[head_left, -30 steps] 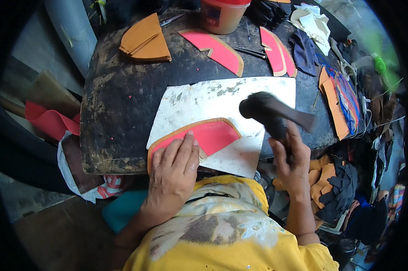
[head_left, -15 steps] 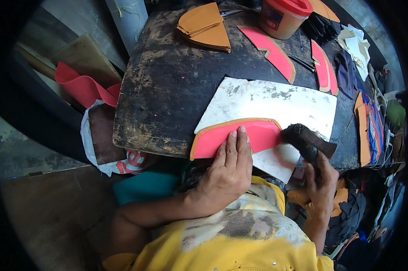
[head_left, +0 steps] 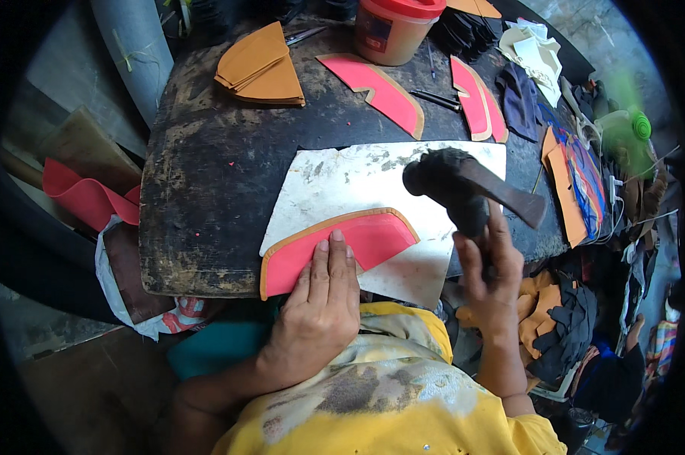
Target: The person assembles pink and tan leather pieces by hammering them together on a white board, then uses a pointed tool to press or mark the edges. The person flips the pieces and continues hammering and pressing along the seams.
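Note:
My left hand (head_left: 318, 307) lies flat, fingers together, on a pink leather piece with a tan folded edge (head_left: 373, 235). That piece rests on a white stone slab (head_left: 350, 182) on the dark worn bench (head_left: 206, 174). My right hand (head_left: 490, 277) grips the handle of a black hammer (head_left: 463, 186), whose head hangs in the air above the slab, just right of the pink piece.
At the back of the bench are a stack of tan leather pieces (head_left: 260, 68), two more pink cut pieces (head_left: 376, 87) (head_left: 475, 98), a tub with a red lid (head_left: 395, 26) and scissors. Fabric and leather scraps pile up at the right (head_left: 570, 174). A pink sheet (head_left: 84, 197) hangs at the left.
The hammer has risen from the edge of the pink piece to above the slab. My left hand has stayed pressed on the piece. The view has shifted a little.

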### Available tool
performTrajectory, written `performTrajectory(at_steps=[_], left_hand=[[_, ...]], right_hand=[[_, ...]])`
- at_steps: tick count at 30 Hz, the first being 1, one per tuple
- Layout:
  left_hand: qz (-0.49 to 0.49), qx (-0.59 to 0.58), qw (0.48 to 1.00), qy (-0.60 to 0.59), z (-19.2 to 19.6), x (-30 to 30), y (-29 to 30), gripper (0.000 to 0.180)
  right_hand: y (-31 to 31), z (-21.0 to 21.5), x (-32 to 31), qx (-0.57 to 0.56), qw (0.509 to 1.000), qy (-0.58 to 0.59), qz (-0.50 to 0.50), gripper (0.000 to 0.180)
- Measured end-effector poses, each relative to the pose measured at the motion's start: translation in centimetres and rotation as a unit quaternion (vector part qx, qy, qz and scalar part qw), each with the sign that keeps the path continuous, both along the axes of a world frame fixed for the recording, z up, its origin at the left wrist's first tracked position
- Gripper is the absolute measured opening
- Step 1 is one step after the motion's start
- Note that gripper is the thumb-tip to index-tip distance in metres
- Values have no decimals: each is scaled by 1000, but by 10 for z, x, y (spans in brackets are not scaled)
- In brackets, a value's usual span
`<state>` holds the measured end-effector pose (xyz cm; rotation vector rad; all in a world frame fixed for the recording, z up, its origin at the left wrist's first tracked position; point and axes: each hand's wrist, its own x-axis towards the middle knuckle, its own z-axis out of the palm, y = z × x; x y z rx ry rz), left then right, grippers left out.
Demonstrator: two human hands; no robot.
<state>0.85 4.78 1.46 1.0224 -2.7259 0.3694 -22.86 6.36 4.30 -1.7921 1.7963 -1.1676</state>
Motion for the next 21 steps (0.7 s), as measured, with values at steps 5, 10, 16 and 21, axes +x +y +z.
performTrajectory(at_steps=[5, 10, 16, 21], left_hand=[[-19, 34, 997, 72, 0, 6, -8, 30], [22, 186, 929, 319, 12, 26, -17, 32], [-7, 393, 495, 775, 21, 29, -26, 45], [41, 434, 334, 835, 0, -10, -20, 60]], right_hand=[[-10, -13, -11, 73, 971, 229, 14, 64], [-17, -21, -36, 23, 920, 377, -109, 73], [-10, -3, -3, -45, 998, 40, -21, 79], [-8, 5, 52, 225, 921, -278, 156, 39]])
